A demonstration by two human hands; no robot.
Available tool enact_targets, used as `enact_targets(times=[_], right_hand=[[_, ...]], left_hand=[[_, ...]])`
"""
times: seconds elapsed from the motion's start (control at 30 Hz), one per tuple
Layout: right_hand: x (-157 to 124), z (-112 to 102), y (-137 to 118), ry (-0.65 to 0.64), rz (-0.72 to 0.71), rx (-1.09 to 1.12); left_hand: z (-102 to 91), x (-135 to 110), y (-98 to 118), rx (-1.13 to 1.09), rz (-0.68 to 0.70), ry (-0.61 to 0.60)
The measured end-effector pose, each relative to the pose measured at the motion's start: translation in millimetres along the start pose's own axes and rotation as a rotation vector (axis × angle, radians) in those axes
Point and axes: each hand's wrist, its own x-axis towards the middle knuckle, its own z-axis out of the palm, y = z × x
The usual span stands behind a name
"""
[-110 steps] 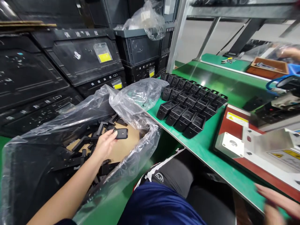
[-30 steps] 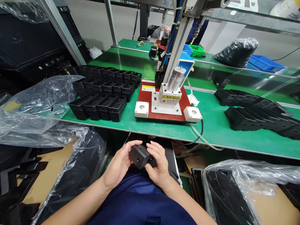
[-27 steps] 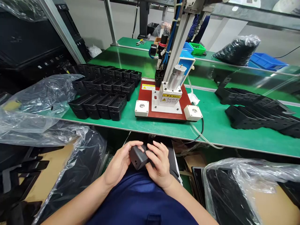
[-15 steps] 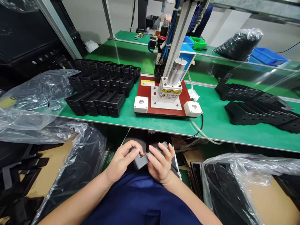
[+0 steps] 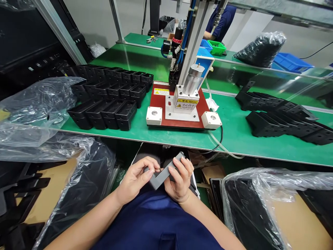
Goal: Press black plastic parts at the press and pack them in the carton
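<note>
Over my lap, below the bench edge, a dark grey open box-shaped part (image 5: 161,177) lies tilted between my hands. My right hand (image 5: 179,178) is closed around its far end, fingers along one side. At its near left end is my left hand (image 5: 140,175), its thumb and fingers bent together at the open side; my fingers hide what they pinch, if anything. Straight ahead on the bench stands a small press (image 5: 184,100) with a red base and a metal cylinder. Rows of black box-shaped parts (image 5: 104,113) sit left of it.
More black parts (image 5: 283,123) lie in leaning rows on the green bench (image 5: 229,139) at right. Plastic-lined boxes stand below on both sides, with clear plastic film (image 5: 249,177) over the right one. Behind the clear screen, a person's sleeve (image 5: 223,21) shows near a green bin (image 5: 217,48).
The grey part has turned slightly in my hands, showing more of its long side. My right fingers have shifted along it. Another person's arm now shows more at the back.
</note>
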Motion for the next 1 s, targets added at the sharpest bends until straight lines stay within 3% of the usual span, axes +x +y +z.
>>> enact_targets(times=[0.3, 0.6, 0.8, 1.0], right_hand=[[-5, -2, 5, -0.002, -0.026, -0.07], [5, -2, 0, -0.073, 0.303, 0.174], [-4, 0, -2, -0.117, 0.714, 0.603], [1, -1, -4, -0.219, 0.954, 1.05]], left_hand=[[9.8, -10, -10, -0.173, -0.408, 0.06], [10.9, -12, -13, -0.107, -0.339, 0.171], [11.4, -11, -13, -0.093, -0.321, 0.231], [13.7, -9, -11, 0.009, -0.267, 0.248]])
